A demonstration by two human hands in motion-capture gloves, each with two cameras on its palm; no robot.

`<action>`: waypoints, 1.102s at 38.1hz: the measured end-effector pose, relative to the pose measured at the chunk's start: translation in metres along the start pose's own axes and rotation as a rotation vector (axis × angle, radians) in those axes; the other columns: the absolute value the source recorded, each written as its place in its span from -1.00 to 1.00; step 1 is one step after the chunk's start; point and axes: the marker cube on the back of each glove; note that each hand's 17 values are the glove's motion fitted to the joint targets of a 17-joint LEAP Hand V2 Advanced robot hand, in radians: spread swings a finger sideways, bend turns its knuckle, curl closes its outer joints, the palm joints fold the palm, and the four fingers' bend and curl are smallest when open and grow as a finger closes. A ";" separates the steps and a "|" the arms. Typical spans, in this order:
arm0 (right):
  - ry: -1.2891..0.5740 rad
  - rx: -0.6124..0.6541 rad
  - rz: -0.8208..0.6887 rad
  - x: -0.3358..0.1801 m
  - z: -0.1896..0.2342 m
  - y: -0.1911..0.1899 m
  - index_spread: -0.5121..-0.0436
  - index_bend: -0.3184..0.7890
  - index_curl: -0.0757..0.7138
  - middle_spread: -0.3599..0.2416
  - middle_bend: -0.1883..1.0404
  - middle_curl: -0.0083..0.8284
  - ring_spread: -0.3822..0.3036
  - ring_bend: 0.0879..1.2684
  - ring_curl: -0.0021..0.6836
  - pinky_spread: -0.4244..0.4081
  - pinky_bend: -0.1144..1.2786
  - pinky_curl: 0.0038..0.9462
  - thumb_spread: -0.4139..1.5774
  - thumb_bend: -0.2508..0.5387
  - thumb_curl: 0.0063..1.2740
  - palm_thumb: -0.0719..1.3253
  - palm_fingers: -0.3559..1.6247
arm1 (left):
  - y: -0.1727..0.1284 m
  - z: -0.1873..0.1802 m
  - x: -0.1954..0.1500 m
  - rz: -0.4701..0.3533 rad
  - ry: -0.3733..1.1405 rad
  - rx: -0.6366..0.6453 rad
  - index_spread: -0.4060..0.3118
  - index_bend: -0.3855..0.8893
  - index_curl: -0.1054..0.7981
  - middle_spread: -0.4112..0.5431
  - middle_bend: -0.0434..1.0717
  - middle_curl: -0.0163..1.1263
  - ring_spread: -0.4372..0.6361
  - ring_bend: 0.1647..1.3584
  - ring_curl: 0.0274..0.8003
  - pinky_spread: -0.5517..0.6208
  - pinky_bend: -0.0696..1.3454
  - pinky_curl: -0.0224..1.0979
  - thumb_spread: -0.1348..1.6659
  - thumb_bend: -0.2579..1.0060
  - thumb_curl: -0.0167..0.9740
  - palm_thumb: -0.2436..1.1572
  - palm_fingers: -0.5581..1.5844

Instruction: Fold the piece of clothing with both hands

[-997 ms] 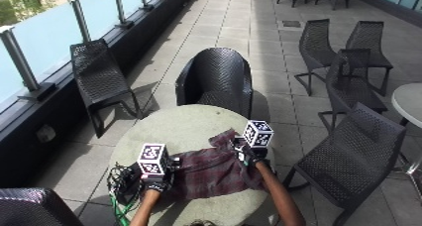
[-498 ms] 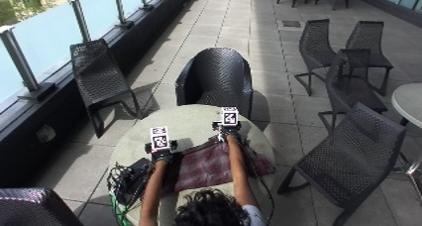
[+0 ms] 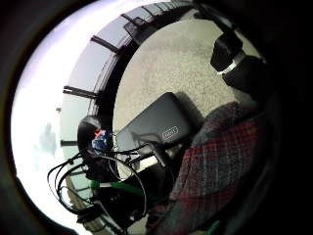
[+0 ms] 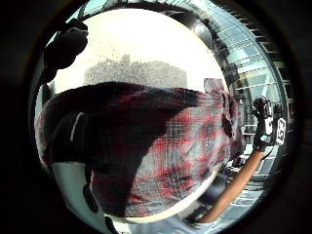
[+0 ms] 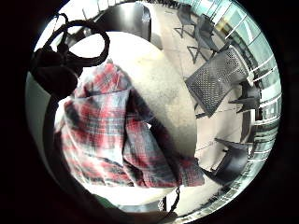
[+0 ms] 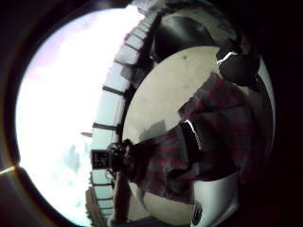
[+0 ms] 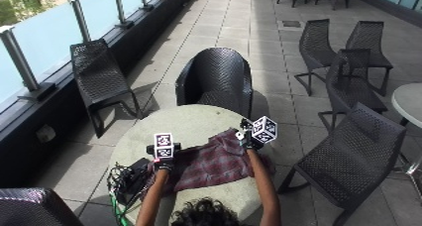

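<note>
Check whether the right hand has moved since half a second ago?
Yes. The right hand has shifted toward the right edge of the round beige table, away from the black woven chair behind it.

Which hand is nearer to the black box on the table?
Left. The left hand is right beside the black box; the right hand is across the plaid shirt, at its far side.

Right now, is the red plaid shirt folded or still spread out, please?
Mostly spread: the red plaid shirt lies across the round table, rumpled, with no neat fold.
</note>
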 end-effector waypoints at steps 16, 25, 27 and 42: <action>0.172 -0.283 0.221 0.139 0.030 0.108 -0.11 -0.37 -0.06 -0.10 -0.42 -0.05 0.29 -0.58 0.04 0.39 0.03 -0.12 0.47 -0.48 -0.54 0.01 -0.30 | 0.085 0.042 0.023 0.145 0.145 -0.181 -0.39 -0.09 0.12 -0.53 -0.66 -0.25 -0.37 -0.49 -0.17 0.09 -0.56 -0.17 0.49 -0.65 -0.30 0.37 0.15; 0.320 -0.191 0.251 0.147 0.047 0.092 -0.19 -0.31 -0.26 -0.02 -0.40 -0.12 0.36 -0.29 0.04 0.51 0.06 -0.20 0.43 -0.42 -0.53 -0.01 -0.25 | 0.085 0.064 0.024 0.124 0.085 -0.208 -0.29 -0.12 0.15 -0.28 -0.75 -0.35 -0.08 -0.56 -0.20 0.25 -0.46 -0.14 0.63 -0.66 -0.42 0.10 -0.02; 0.351 -0.170 0.239 0.148 0.050 0.092 -0.20 -0.29 -0.27 -0.03 -0.40 -0.13 0.32 -0.24 0.04 0.51 0.05 -0.22 0.43 -0.42 -0.53 0.00 -0.23 | 0.088 0.067 0.024 0.115 0.075 -0.228 -0.27 -0.10 0.16 -0.24 -0.74 -0.37 -0.02 -0.55 -0.20 0.28 -0.47 -0.15 0.66 -0.65 -0.45 0.05 -0.03; 0.456 0.066 0.160 0.143 0.015 0.066 -0.21 -0.33 -0.16 -0.55 0.00 0.09 -0.53 0.00 0.23 -0.32 -0.11 -0.25 0.48 -0.19 -0.47 0.40 0.62 | 0.092 0.070 0.036 0.144 0.116 -0.244 -0.17 -0.14 0.14 -0.12 -0.63 -0.41 0.27 -0.51 -0.23 0.55 -0.55 -0.22 0.88 -0.61 -0.64 -0.32 -0.09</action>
